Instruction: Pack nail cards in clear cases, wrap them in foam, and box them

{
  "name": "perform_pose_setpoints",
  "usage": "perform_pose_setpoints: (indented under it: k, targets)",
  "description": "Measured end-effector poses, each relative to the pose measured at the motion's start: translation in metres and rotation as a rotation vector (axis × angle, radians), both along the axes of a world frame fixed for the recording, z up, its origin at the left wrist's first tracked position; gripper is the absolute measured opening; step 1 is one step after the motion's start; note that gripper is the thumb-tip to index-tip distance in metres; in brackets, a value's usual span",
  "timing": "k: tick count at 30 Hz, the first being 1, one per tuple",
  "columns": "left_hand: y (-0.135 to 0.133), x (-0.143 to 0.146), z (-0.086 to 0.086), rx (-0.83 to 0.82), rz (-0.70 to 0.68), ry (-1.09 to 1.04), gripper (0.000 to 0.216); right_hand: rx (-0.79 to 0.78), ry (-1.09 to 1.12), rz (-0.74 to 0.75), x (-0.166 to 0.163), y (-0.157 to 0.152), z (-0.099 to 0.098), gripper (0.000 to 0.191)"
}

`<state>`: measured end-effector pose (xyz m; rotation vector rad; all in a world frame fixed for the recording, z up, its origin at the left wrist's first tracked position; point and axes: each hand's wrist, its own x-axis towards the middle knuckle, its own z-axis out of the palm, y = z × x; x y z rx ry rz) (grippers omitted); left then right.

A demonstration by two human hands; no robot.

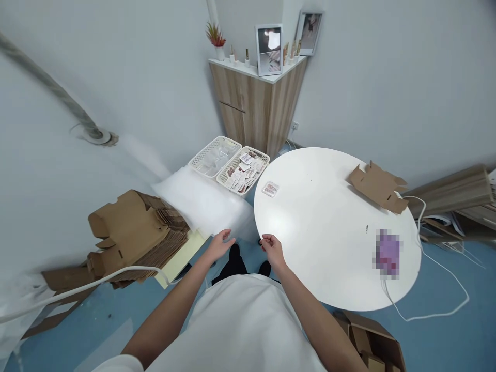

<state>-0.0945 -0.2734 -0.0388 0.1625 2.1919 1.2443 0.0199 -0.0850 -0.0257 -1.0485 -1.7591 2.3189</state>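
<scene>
My left hand hovers in front of the white padded surface, its fingers loosely bent and the thumb apart, with nothing visible in it. Over the near left edge of the round white table is my right hand. Its fingers are curled with a small gap to the thumb, and I see nothing held there. A small clear case with pinkish pieces lies on the table beyond that hand. Farther off stand a white basket of printed cards and packets and another white basket with clear plastic pieces.
An unfolded cardboard box and a blurred purple item lie on the table. Flattened cartons are stacked at left. A white cable trails off the table's right side. An open carton stands below. Behind is a wooden corner cabinet.
</scene>
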Motion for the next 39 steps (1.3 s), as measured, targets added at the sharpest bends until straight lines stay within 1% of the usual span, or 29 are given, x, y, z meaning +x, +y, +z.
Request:
perform_pose_setpoints:
  k: [4,7,9,11,16,18,20,23,25,28,32,36,39]
  targets:
    - [-0.02,-0.016,-0.008,-0.044,0.016,-0.025,0.052,0.007,-0.029,0.023,-0.023,-0.019,-0.006,0.028]
    - [-0.034,-0.031,-0.011,-0.074,0.036,0.025,0.05,0.035,-0.067,0.106,-0.051,-0.036,-0.011,0.028]
    - [-0.042,-0.046,-0.012,-0.093,0.033,0.089,0.048,0.067,-0.094,0.191,-0.077,-0.047,-0.015,0.029]
    - [-0.047,-0.066,-0.013,-0.113,0.001,0.169,0.047,0.125,-0.109,0.263,-0.107,-0.057,-0.019,0.03]
    - [-0.052,-0.126,-0.022,-0.1,-0.056,0.256,0.051,0.335,-0.072,0.376,-0.191,-0.079,-0.024,0.031]
    - [-0.052,-0.145,-0.028,-0.134,-0.041,0.217,0.055,0.393,-0.057,0.423,-0.219,-0.087,-0.028,0.033]
    - [-0.053,-0.158,-0.035,-0.166,-0.015,0.146,0.063,0.455,-0.04,0.475,-0.242,-0.093,-0.033,0.034]
    - [-0.053,-0.166,-0.047,-0.212,0.048,0.008,0.073,0.55,-0.027,0.543,-0.269,-0.101,-0.046,0.035]
    - [-0.052,-0.166,-0.052,-0.224,0.086,-0.04,0.075,0.568,-0.04,0.561,-0.282,-0.106,-0.055,0.04]
    - [-0.05,-0.163,-0.056,-0.195,0.135,-0.049,0.075,0.491,-0.09,0.517,-0.294,-0.112,-0.065,0.052]
    - [-0.047,-0.162,-0.055,-0.167,0.215,-0.08,0.074,0.336,-0.153,0.367,-0.3,-0.121,-0.071,0.068]
    - [-0.047,-0.165,-0.052,-0.206,0.204,-0.074,0.073,0.208,-0.22,0.17,-0.306,-0.129,-0.072,0.083]
    - [-0.047,-0.167,-0.048,-0.275,0.173,-0.073,0.069,0.117,-0.237,0.09,-0.312,-0.133,-0.071,0.087]
